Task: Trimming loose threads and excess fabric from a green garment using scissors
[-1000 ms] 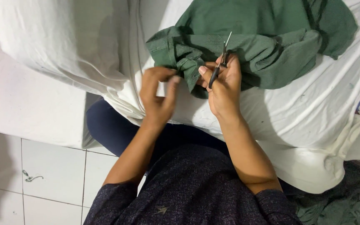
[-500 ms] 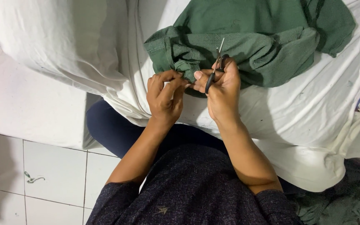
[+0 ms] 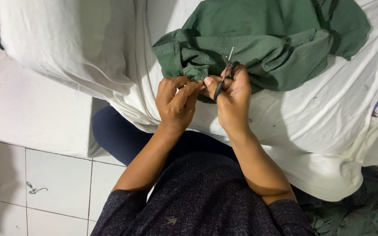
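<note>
On white sheet (image 3: 311,126), crumpled green knit garment (image 3: 281,39)

**No packaging, labels, signs or screens in view**

Nothing of that kind shows anywhere in the head view: no box, bag or wrapper, no tag or sticker, no sign and no display.
</note>
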